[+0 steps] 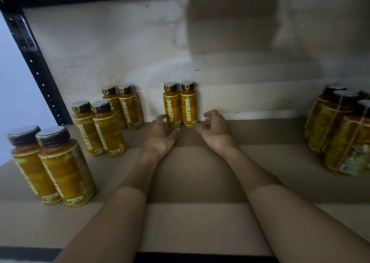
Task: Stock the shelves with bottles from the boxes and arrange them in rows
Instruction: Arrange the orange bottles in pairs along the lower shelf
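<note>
Yellow bottle pair (172,108) (upright, by the wall (120,42)) between left hand (160,135) and right hand (215,131), both relaxed, empty.

Stockroom; metal shelf (36,70) holding identical bottles (66,166).

Dim, warm light over my shelf (200,172); the back wall (120,42) is brighter at left, edges bow, right-hand bottles (340,134) blur.

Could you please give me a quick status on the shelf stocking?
Hands: left hand at the back pair, grip unclear; right hand loose, empty. Pair upright by the wall. Other bottles off to the sides, none in the way.
</note>
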